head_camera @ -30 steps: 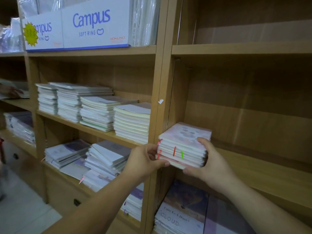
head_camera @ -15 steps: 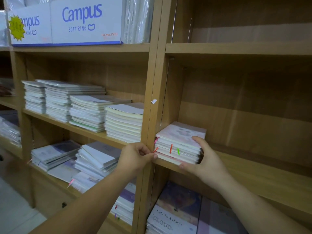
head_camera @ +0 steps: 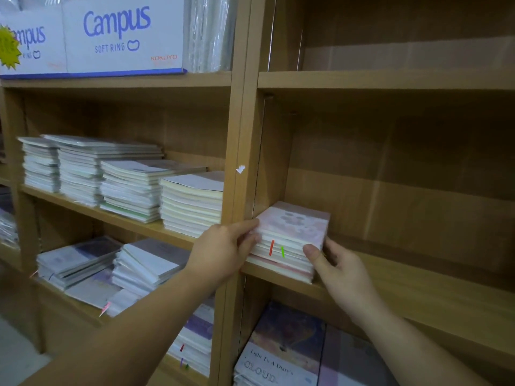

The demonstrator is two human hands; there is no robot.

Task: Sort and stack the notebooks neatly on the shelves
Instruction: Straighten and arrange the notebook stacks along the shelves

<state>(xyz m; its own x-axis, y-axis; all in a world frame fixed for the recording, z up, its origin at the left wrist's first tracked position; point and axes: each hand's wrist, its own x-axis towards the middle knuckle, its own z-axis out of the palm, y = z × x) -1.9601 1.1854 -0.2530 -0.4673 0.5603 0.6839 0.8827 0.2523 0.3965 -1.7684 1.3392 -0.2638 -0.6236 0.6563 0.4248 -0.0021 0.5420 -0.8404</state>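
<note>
We are in the placing step: the notebook stack [head_camera: 289, 235] sits at the left end of the right bay's middle shelf [head_camera: 418, 291], close against the upright divider [head_camera: 239, 168], with its front edge just at the lip of the board. Our left hand [head_camera: 223, 247] reaches past the divider and clamps the stack's near left corner, fingers curled against the page edges. Our right hand [head_camera: 338, 270] holds the opposite corner, thumb pressed on the front edge and fingers tucked round the right side, so the two hands are apart with the stack squeezed between them. The lower notebooks jut forward of the pink top cover, and the red and green tabs [head_camera: 271, 247] do not line up, so we judge the pile not yet squared. The next move calls for a level push deeper into the bay while tapping the edges flush, then letting go gently so nothing fans out. The cream stacks [head_camera: 192, 201] in the left bay look settled, and the rest of this shelf looks free for more piles
</note>
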